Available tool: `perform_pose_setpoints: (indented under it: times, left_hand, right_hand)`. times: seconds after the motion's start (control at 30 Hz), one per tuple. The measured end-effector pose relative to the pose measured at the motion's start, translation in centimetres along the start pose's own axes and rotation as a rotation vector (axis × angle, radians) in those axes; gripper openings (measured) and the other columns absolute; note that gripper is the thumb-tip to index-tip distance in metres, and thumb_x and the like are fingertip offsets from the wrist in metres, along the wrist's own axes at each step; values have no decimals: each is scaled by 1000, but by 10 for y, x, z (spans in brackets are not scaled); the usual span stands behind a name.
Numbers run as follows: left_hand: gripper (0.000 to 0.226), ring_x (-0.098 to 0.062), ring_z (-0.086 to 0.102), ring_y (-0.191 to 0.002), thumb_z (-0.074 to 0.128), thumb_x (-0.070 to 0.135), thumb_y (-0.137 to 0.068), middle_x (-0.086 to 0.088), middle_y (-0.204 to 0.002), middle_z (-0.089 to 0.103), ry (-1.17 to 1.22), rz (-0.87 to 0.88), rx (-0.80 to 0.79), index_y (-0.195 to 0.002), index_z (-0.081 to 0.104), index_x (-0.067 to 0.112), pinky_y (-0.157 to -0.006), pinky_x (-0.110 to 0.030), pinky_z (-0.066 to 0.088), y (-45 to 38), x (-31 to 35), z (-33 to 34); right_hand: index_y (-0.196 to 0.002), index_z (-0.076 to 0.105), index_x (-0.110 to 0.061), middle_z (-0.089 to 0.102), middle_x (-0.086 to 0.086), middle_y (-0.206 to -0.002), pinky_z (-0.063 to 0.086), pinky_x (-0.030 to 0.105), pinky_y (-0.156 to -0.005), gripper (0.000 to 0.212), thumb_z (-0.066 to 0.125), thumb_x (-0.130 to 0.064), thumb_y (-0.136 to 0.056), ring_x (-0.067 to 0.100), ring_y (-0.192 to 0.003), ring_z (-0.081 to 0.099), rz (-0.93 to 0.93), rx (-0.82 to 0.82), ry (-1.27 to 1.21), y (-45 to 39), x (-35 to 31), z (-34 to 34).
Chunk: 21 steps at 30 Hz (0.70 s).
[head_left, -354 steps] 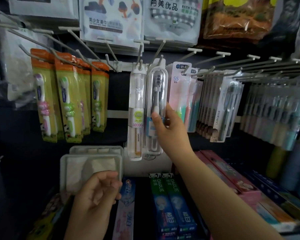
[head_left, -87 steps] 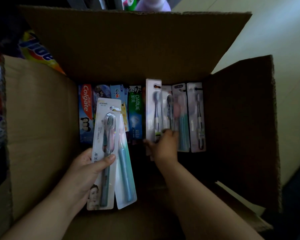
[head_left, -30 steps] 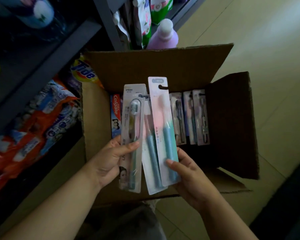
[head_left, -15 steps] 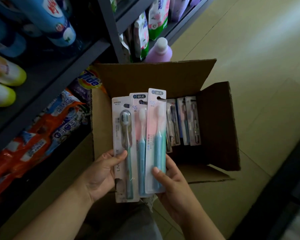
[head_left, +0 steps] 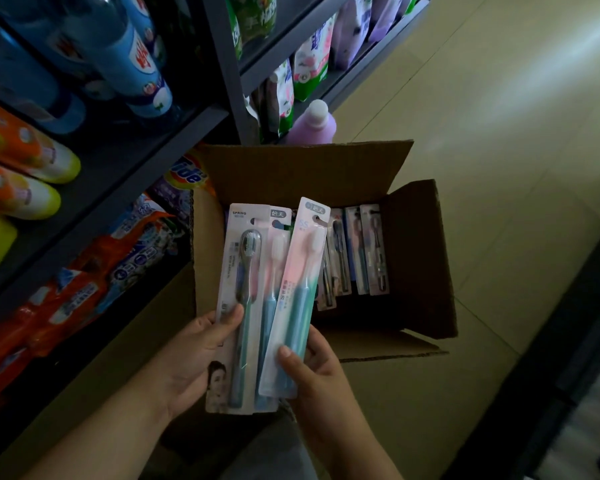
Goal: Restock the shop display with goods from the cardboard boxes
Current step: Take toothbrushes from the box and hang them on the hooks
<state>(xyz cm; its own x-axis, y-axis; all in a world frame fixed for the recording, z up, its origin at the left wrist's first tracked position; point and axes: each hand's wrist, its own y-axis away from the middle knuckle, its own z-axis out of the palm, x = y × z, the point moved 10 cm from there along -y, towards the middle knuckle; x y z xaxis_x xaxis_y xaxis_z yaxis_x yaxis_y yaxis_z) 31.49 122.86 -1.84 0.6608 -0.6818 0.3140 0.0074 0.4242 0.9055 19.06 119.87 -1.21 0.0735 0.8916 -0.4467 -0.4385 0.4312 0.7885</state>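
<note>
An open cardboard box (head_left: 420, 258) stands on the floor beside the shelves. Several toothbrush packs (head_left: 357, 258) stand upright inside it. My left hand (head_left: 194, 355) grips a white toothbrush pack (head_left: 238, 271) marked SPRING, thumb on its front, with a second pink pack (head_left: 274, 258) tucked behind it. My right hand (head_left: 312, 365) pinches a pink-and-green toothbrush pack (head_left: 300, 268) near its lower end, tilted to the right over the other two. All three packs are held above the box's near left corner.
Dark shelving (head_left: 125, 161) runs along the left with blue bottles (head_left: 129, 53), orange bottles (head_left: 18, 150) and orange detergent bags (head_left: 84, 282). A purple bottle (head_left: 314, 128) stands behind the box. Pale tiled floor (head_left: 499, 133) lies to the right, a dark edge at far right.
My view has lifted away from the box. The pack in my right hand has tilted to the right and now overlaps the two in my left.
</note>
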Motion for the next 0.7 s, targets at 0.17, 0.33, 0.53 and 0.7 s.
perform_pose_setpoints:
  times: [0.17,0.33,0.53,0.7]
  left_hand:
    - [97,-34,68,-100,97,22,-30,-19,-112,69,26,-78,-109,-120,62,12,-71,-46,58,-16,-18,3]
    - [77,-34,66,-106,81,8,-51,-17,-117,67,-62,-127,-203,-124,59,18,-77,-46,58,-46,-40,23]
    - [59,-27,70,-96,80,1,-64,-9,-104,73,-218,-69,-7,-116,61,21,-78,-46,56,-101,-49,34]
    - [38,-19,67,-90,65,-7,-79,-4,-96,72,-218,8,138,-98,62,25,-72,-34,55,-137,-43,43]
  right_hand:
    - [-127,56,-21,68,8,-119,48,54,-98,39,60,-9,-90,27,-110,65,-9,68,8,-16,10,-17]
    - [-128,56,-30,68,3,-118,55,51,-89,41,63,-17,-89,24,-107,67,25,122,19,-40,19,-52]
    - [-126,57,-21,70,3,-114,58,42,-83,35,59,-13,-92,20,-103,68,47,164,88,-80,10,-101]
    - [-129,55,-19,70,5,-114,54,46,-92,41,60,-9,-90,22,-106,67,114,153,14,-117,8,-124]
